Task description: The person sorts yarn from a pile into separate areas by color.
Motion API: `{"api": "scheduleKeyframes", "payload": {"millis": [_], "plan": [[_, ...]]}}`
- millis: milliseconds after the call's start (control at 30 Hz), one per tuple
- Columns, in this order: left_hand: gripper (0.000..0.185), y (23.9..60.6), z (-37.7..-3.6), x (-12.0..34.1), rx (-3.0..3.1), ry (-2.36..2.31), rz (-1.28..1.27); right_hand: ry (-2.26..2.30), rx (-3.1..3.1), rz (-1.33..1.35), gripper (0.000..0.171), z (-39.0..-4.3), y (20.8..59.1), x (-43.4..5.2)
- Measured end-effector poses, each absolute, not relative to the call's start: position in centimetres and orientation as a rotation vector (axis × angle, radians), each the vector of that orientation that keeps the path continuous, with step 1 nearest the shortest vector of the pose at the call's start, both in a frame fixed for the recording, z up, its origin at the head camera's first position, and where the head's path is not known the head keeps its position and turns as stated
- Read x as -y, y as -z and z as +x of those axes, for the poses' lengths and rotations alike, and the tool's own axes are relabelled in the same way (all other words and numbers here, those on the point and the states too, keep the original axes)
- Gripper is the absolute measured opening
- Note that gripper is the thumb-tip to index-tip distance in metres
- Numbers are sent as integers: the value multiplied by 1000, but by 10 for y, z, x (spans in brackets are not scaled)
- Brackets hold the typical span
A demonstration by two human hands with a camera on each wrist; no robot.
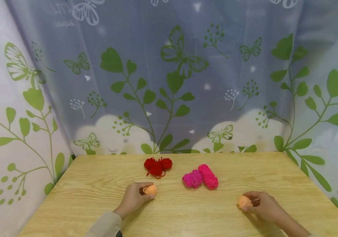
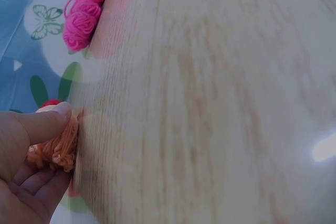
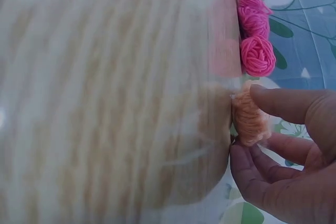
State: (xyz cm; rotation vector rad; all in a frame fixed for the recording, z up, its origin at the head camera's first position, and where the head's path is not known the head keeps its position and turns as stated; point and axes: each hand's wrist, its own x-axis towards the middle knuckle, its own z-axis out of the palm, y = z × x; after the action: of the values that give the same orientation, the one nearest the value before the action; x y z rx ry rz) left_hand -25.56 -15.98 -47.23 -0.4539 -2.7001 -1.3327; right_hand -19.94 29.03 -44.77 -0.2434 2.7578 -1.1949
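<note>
My left hand (image 1: 134, 198) grips a small orange yarn ball (image 1: 150, 190) on the wooden table (image 1: 98, 184); in the left wrist view the thumb and fingers curl round that orange yarn (image 2: 58, 148). My right hand (image 1: 259, 205) holds a second orange yarn ball (image 1: 243, 201) down on the table at the right, pinched between thumb and fingers (image 3: 251, 120). Between and beyond the hands lie two pink yarn skeins (image 1: 201, 177), also seen as pink yarn (image 2: 84, 11) and pink yarn (image 3: 256, 40). A red yarn bundle (image 1: 157, 166) sits further back.
The table's far edge meets a curtain (image 1: 175, 82) printed with green leaves and butterflies, which also wraps the left and right sides. Bare wood lies between the two hands and along the near edge.
</note>
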Motion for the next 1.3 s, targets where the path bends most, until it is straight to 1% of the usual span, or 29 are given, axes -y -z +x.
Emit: {"api": "scheduleKeyframes", "payload": {"millis": [667, 933, 1133, 1300], "plan": [[44, 474, -256, 161, 2696, 1322, -467, 1125, -2799, -194, 50, -201, 447, -284], [43, 472, -256, 160, 2694, 1324, -466, 1180, -2776, -214, 46, -206, 441, -283], [44, 471, -256, 160, 2700, 1327, -460, 1253, -2719, -302, 47, -212, 432, -267], [43, 470, -255, 161, 2705, 1316, -459, 1348, -2649, -397, 48, -217, 427, -243]]}}
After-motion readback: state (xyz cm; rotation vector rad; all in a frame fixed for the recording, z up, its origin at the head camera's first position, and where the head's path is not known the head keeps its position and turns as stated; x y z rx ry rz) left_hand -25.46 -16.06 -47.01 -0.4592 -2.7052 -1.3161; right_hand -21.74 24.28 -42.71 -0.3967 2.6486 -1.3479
